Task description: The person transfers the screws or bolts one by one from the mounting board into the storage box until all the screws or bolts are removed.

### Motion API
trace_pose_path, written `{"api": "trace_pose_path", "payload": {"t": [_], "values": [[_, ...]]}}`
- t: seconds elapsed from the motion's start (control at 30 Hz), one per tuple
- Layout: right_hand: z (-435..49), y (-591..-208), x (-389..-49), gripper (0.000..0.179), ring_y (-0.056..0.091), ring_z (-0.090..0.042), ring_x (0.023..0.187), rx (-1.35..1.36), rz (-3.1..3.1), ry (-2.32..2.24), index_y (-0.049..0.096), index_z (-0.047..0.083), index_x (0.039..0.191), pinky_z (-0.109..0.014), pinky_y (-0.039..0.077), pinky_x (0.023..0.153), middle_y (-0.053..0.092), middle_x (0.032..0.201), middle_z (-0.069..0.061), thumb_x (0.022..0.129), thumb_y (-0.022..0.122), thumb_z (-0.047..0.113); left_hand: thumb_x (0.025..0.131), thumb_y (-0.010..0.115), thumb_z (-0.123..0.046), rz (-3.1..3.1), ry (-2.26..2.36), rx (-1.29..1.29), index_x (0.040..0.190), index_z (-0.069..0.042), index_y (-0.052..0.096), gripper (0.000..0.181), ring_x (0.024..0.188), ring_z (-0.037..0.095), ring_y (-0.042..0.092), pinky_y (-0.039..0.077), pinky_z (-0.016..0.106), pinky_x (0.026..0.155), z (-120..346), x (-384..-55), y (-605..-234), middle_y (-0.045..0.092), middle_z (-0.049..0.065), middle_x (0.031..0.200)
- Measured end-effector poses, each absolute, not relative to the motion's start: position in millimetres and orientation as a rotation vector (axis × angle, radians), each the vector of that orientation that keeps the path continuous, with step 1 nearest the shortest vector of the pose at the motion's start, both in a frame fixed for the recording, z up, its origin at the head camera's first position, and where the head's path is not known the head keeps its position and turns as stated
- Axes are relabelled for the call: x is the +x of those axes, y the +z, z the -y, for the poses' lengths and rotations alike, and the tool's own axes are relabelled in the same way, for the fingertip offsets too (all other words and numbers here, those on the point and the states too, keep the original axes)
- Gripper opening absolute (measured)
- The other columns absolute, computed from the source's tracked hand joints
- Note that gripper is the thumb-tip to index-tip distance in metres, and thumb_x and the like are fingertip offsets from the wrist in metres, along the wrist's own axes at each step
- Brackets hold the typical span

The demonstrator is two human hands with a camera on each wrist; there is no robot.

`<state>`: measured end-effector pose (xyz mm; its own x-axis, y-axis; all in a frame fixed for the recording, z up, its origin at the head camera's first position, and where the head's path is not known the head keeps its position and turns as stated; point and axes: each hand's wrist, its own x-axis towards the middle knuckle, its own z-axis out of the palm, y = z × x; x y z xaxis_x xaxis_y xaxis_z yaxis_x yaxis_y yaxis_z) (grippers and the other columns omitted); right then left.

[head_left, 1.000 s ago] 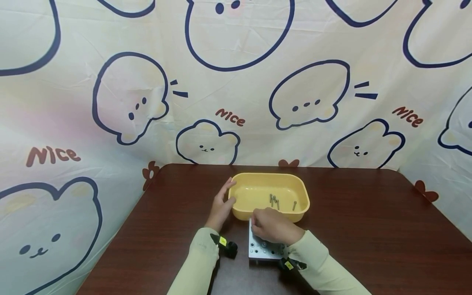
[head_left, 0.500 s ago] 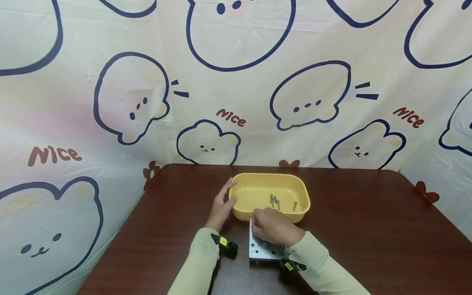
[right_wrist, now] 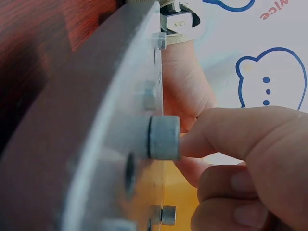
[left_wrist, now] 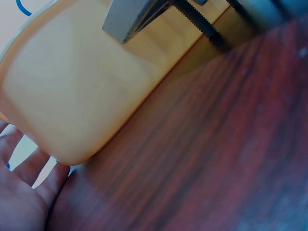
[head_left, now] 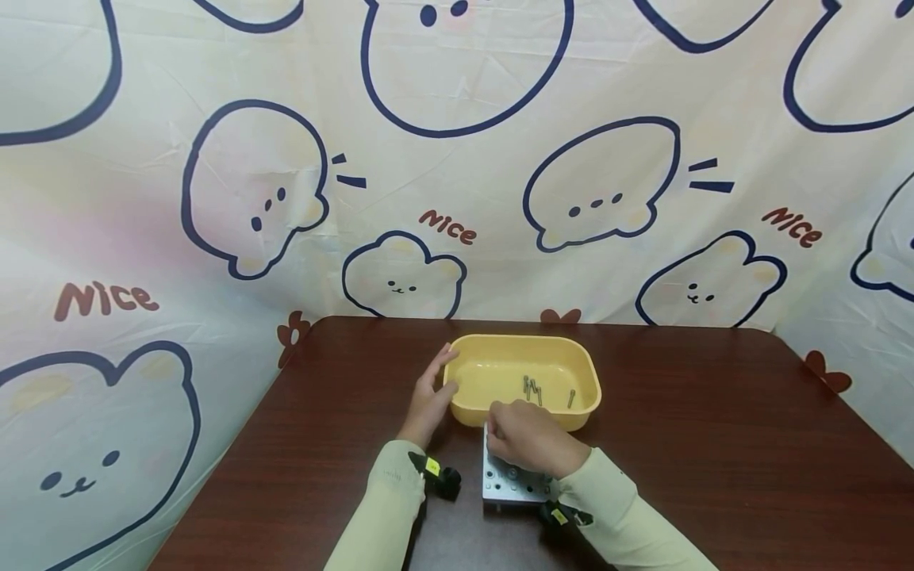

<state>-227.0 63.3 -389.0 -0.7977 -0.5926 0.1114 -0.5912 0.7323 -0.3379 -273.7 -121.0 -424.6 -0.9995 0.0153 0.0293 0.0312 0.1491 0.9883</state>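
Observation:
A yellow plastic tray (head_left: 467, 408) stands on the table with several screws (head_left: 532, 388) lying inside it. My left hand (head_left: 426, 408) rests against the tray's left end, fingers extended along its outer wall. In front of the tray is a metal plate (head_left: 494, 493) with holes and several screws set in it. My right hand (head_left: 535, 436) is over the plate's far part, fingers curled. In the right wrist view its thumb and index finger (right_wrist: 216, 132) meet at a cylindrical screw head (right_wrist: 164, 137), which partly hides the fingertips. Threaded screw ends (left_wrist: 197, 19) stick out below the plate in the left wrist view.
The dark brown wooden table (head_left: 685, 444) extends to both sides. A cloth backdrop (head_left: 493, 182) with cartoon outlines hangs behind and beside it. Both wrists carry strapped cameras; the left one (head_left: 447, 484) sits just left of the plate.

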Motion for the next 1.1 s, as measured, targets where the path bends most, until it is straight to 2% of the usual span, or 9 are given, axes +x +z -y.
{"api": "trace_pose_path", "payload": {"t": [0.07, 0.3, 0.47, 0.7, 0.8, 1.1], "values": [[-63, -389, -227, 0.016, 0.043, -0.005, 0.048, -0.991, -2.922, -0.567, 0.054, 0.016, 0.074, -0.021, 0.039, 0.046, 0.046, 0.054, 0.009, 0.09, 0.057, 0.016, 0.091, 0.053, -0.012, 2.363, -2.044, -0.051, 0.143, -0.021, 0.047, 0.053, 0.146, 0.019, 0.019, 0.027, 0.046, 0.113, 121, -269, -420, 0.026, -0.011, 0.157], [-63, -389, -227, 0.015, 0.044, -0.005, 0.048, -0.997, -2.929, -0.573, 0.054, 0.015, 0.074, -0.022, 0.039, 0.045, 0.047, 0.054, 0.009, 0.089, 0.057, 0.015, 0.09, 0.057, -0.015, 2.302, -2.053, -0.033, 0.134, -0.037, 0.052, 0.049, 0.145, 0.012, 0.019, 0.025, 0.046, 0.114, 123, -297, -458, 0.03, -0.027, 0.149], [-64, -390, -227, 0.016, 0.043, -0.004, 0.047, -0.997, -2.927, -0.586, 0.054, 0.016, 0.073, -0.021, 0.038, 0.044, 0.046, 0.053, 0.01, 0.089, 0.057, 0.015, 0.091, 0.057, -0.015, 2.318, -2.068, -0.012, 0.135, -0.037, 0.052, 0.05, 0.145, 0.013, 0.018, 0.024, 0.046, 0.114, 123, -297, -456, 0.028, -0.025, 0.151], [-65, -390, -227, 0.012, 0.044, -0.005, 0.048, -1.008, -2.939, -0.574, 0.056, 0.015, 0.076, -0.022, 0.039, 0.045, 0.048, 0.056, 0.01, 0.087, 0.058, 0.015, 0.092, 0.053, -0.008, 2.359, -2.07, -0.025, 0.142, -0.023, 0.048, 0.053, 0.146, 0.019, 0.017, 0.022, 0.049, 0.114, 122, -283, -432, 0.026, -0.012, 0.157], [-65, -389, -227, 0.013, 0.044, -0.005, 0.047, -0.992, -2.94, -0.555, 0.056, 0.015, 0.074, -0.022, 0.039, 0.045, 0.048, 0.055, 0.01, 0.087, 0.059, 0.016, 0.091, 0.053, -0.009, 2.377, -2.052, -0.019, 0.143, -0.021, 0.047, 0.053, 0.146, 0.019, 0.018, 0.024, 0.048, 0.114, 121, -277, -424, 0.026, -0.01, 0.157], [-65, -389, -228, 0.017, 0.041, -0.004, 0.044, -1.003, -2.936, -0.553, 0.054, 0.017, 0.067, -0.021, 0.036, 0.042, 0.045, 0.05, 0.01, 0.082, 0.06, 0.014, 0.092, 0.055, -0.012, 2.33, -2.089, 0.007, 0.138, -0.034, 0.051, 0.051, 0.146, 0.016, 0.016, 0.022, 0.049, 0.114, 123, -296, -451, 0.027, -0.02, 0.154]]}}
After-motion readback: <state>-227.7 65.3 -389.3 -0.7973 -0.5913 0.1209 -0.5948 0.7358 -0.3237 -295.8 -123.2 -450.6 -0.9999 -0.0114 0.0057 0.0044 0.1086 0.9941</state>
